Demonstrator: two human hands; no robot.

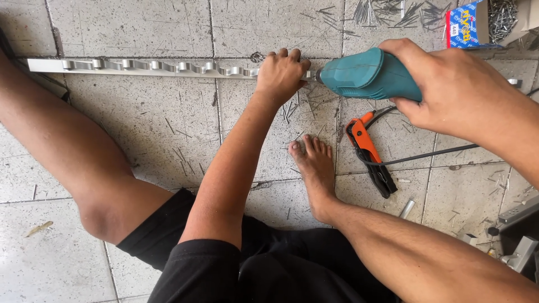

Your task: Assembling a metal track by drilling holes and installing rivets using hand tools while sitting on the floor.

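A long aluminium strip (140, 66) with wavy cut-outs lies across the tiled floor. My left hand (282, 76) presses down on its right part, fingers curled over the far edge. My right hand (456, 90) grips a teal electric drill (368, 74) whose nose points left, right beside my left hand's fingers at the strip. The drill's black cord (426, 157) trails off to the right. I sit on the floor with my bare legs spread and my right foot (312, 163) just below the strip.
An orange and black hand riveter (370, 156) lies by the foot. Several loose nails (393, 11) and a blue box (466, 25) of them sit at the top right. Metal offcuts (519, 235) lie at the right edge. Shavings litter the tiles.
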